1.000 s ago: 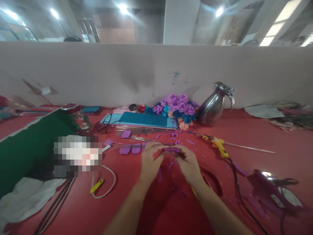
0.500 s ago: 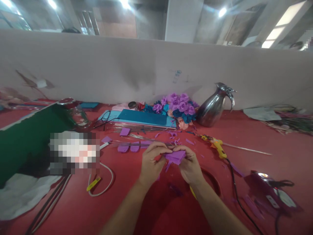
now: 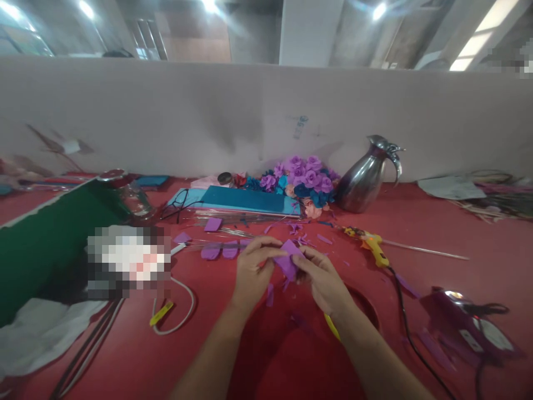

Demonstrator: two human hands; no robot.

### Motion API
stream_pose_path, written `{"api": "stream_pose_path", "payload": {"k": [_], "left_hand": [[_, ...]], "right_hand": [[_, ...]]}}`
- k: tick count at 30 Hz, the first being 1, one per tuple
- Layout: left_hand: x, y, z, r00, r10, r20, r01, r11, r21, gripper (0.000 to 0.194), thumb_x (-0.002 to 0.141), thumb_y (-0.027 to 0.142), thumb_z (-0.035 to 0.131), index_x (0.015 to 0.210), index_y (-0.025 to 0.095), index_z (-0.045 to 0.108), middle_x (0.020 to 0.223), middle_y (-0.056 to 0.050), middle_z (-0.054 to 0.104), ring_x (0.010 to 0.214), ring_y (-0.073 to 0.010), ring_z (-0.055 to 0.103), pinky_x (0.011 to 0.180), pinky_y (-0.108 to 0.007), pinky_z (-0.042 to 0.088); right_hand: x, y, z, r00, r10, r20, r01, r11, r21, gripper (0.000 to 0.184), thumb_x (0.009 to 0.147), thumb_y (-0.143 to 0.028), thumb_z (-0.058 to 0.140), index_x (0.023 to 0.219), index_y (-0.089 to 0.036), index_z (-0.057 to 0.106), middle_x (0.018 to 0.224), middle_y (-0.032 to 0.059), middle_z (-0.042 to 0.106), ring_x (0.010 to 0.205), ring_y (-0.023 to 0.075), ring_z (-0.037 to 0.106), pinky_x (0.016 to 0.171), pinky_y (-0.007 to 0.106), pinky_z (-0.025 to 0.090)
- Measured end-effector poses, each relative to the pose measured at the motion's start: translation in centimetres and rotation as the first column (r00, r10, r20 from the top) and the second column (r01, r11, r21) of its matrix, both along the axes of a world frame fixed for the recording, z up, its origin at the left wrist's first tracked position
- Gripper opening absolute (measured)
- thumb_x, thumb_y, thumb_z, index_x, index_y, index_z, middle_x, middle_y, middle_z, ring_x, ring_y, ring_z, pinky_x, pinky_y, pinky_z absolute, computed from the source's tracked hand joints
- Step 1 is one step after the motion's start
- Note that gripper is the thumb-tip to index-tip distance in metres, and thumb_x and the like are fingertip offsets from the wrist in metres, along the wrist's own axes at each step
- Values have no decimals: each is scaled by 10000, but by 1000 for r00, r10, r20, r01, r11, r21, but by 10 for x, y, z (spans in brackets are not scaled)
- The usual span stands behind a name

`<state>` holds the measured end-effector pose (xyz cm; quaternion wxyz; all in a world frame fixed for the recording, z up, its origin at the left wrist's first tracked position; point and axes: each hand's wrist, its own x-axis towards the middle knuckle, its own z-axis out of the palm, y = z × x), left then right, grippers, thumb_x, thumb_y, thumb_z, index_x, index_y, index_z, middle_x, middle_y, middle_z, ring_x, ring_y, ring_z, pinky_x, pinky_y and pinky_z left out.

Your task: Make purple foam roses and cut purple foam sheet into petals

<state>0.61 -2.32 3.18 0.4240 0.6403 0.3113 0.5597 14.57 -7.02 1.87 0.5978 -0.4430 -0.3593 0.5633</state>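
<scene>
A small stack of purple paper [image 3: 288, 261] is held up over the middle of the red table, turned so one corner points up. My left hand [image 3: 256, 266] pinches its left side between thumb and fingers. On the right side, my right hand [image 3: 318, 275] grips it too, thumb lying across the face. Purple paper scraps [image 3: 270, 294] lie beneath and around the hands. Left of them are cut purple petals [image 3: 230, 250] beside thin wires, and a purple square [image 3: 213, 224] sits a little farther back. Part of something yellow [image 3: 332, 326] shows beside my right wrist.
A yellow glue gun [image 3: 377, 250] with a black cord lies right, near a dark power box [image 3: 466, 322]. Behind stand paper flowers [image 3: 306, 175], blue sheets [image 3: 245, 200], glasses [image 3: 181, 203] and a steel jug [image 3: 363, 178]. At left are a glass jar [image 3: 135, 200] and green board [image 3: 50, 244].
The purple paper stack was edge-on between my hands, then tipped flat, and now stands turned with a corner up. My right thumb has moved onto its face.
</scene>
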Motion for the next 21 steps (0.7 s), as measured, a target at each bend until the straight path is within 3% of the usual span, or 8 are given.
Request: {"api": "stream_pose_path", "payload": {"k": [2,4,6,9,15,18,21], "left_hand": [[3,0,-2,992,-6,130,40,965,-259,192,739,211,624,892,249,734,922,-54,693,872,-190,618,768,-310,489],[6,0,-5,971,-3,237,121,866,-486,226,739,334,647,916,215,722,897,-66,694,802,-178,622,686,-278,497],[9,-1,-7,969,-40,243,179,792,-583,243,705,394,681,811,182,733,791,-60,689,686,-149,599,612,-244,479],[12,-2,-8,981,-119,155,189,789,-585,213,679,366,716,728,159,733,647,-27,655,559,-109,535,561,-220,437],[12,-1,-10,985,-131,115,173,823,-541,176,689,323,712,688,147,707,628,-8,643,572,-107,535,582,-222,424],[12,-1,-11,974,-142,176,218,793,-569,168,685,304,711,760,154,718,679,-14,661,600,-106,556,618,-227,447],[11,0,-12,959,-141,244,269,720,-639,168,646,288,731,754,162,712,699,-21,671,608,-110,580,609,-227,466]], "right_hand": [[-1,1,-1,994,-81,70,78,996,44,213,720,-394,684,729,-190,625,639,-21,559,561,111,470,526,218,396],[-2,2,-1,982,-147,117,140,988,67,209,727,-396,677,731,-192,627,652,-20,564,589,119,482,558,227,403],[-2,4,-3,975,-166,148,156,985,74,197,738,-393,668,744,-199,632,669,-18,577,616,131,500,578,238,409],[-2,5,-5,967,-158,199,144,986,83,206,756,-404,648,816,-207,652,685,-12,600,620,144,515,589,256,421],[-4,5,-10,976,-147,158,130,985,112,224,772,-400,637,898,-214,635,748,-4,632,638,146,551,616,271,458],[-5,5,-11,974,-128,185,106,986,127,176,806,-357,596,900,-209,612,758,4,623,652,146,562,641,277,471],[0,4,-10,939,-147,311,98,981,168,299,801,-335,585,1080,-234,547,981,44,607,769,167,591,684,303,497]]}}
